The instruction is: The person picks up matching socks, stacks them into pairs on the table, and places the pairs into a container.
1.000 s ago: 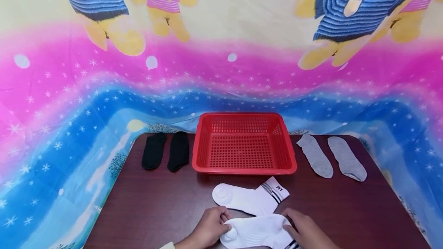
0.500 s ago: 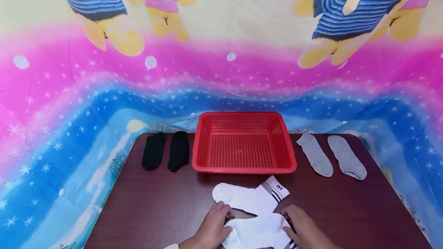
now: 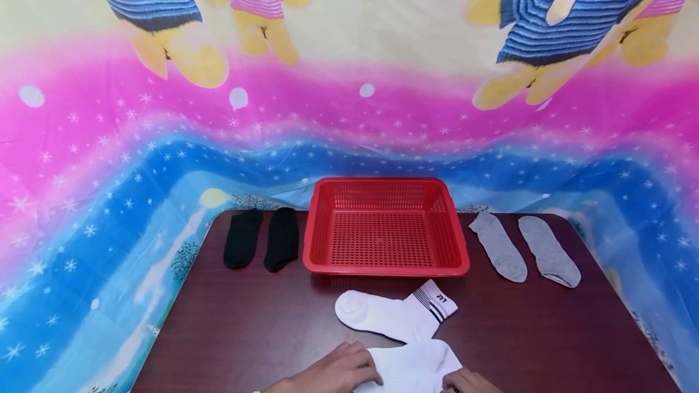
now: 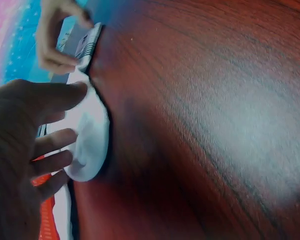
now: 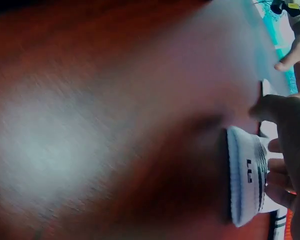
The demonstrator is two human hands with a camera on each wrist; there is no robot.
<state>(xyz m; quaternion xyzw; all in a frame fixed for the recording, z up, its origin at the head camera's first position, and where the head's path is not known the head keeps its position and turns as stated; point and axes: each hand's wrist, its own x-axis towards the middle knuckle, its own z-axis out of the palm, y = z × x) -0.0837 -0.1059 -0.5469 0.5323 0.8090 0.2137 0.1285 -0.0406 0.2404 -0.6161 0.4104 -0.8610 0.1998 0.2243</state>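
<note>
A white ankle sock (image 3: 409, 366) lies flat near the front edge, partly covered by both hands. My left hand (image 3: 335, 372) is over its toe end. In the left wrist view the left fingers (image 4: 55, 150) rest loosely along the white fabric, with the thumb apart from them. My right hand (image 3: 468, 381) is at the cuff end. The right wrist view shows its fingers touching the sock beside the striped, lettered cuff (image 5: 247, 175), the thumb held off above the table. Just beyond, a second white sock (image 3: 382, 314) lies with its striped cuff to the right.
A red perforated plastic basket (image 3: 384, 270) stands at the table's back middle. Two black socks (image 3: 241, 240) lie to its left, two grey socks (image 3: 499, 247) to its right. The dark wooden table (image 3: 235, 326) ends at a patterned cloth backdrop (image 3: 349, 108).
The left hand has shifted from beside the toe to over the sock. The right hand has drawn back toward the front edge, lower along the cuff. The other socks and basket stay put.
</note>
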